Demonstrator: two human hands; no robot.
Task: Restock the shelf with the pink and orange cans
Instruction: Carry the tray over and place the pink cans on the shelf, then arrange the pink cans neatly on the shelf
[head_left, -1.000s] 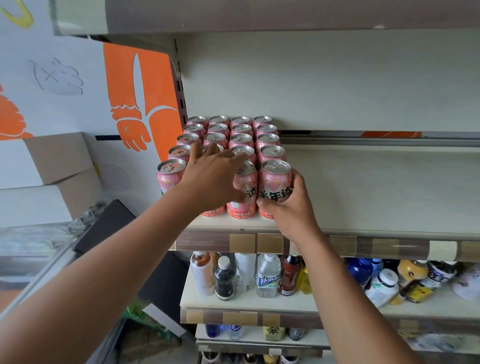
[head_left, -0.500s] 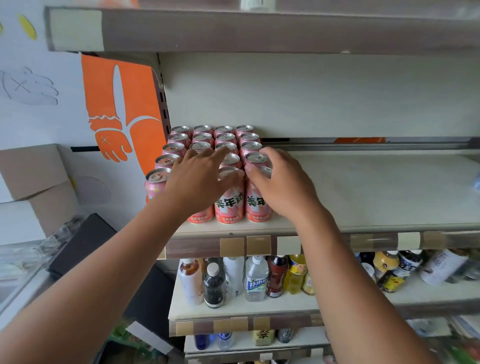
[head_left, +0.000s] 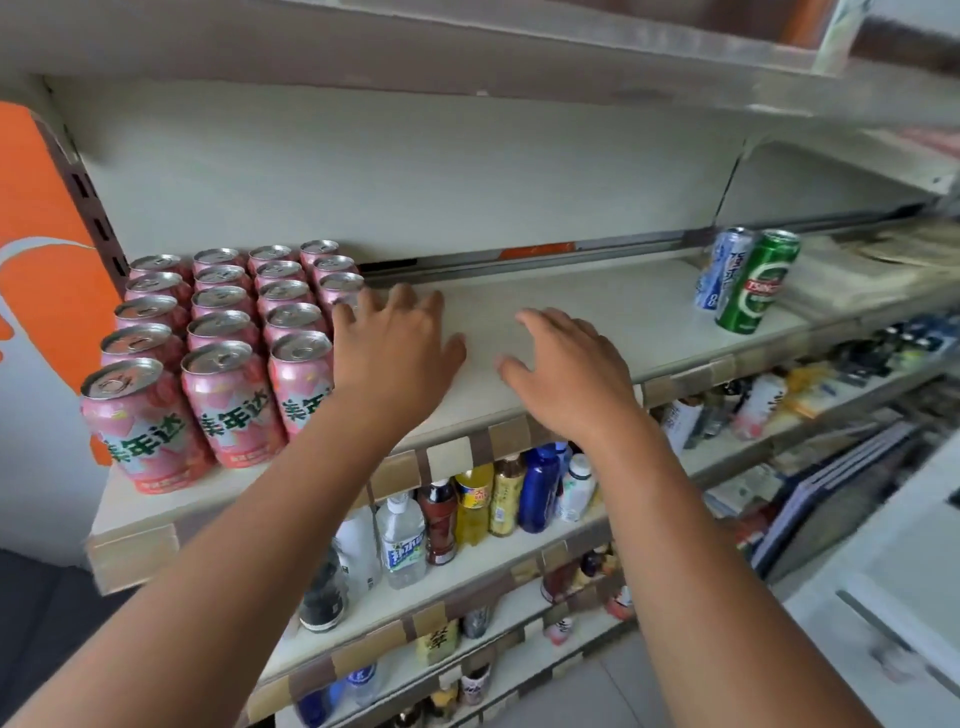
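Neatly upright in tight rows, pink cans (head_left: 228, 405) with silver pull-tab lids.

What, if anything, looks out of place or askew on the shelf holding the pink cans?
Two taller cans, a blue-and-white can and a green can, stand alone at the right end of the shelf, far from the pink cans, which sit upright in tidy rows. Nothing looks spilled or toppled.

A green can (head_left: 756, 283) stands just beside a blue can (head_left: 723, 270), assorted bottles (head_left: 402, 540) below.
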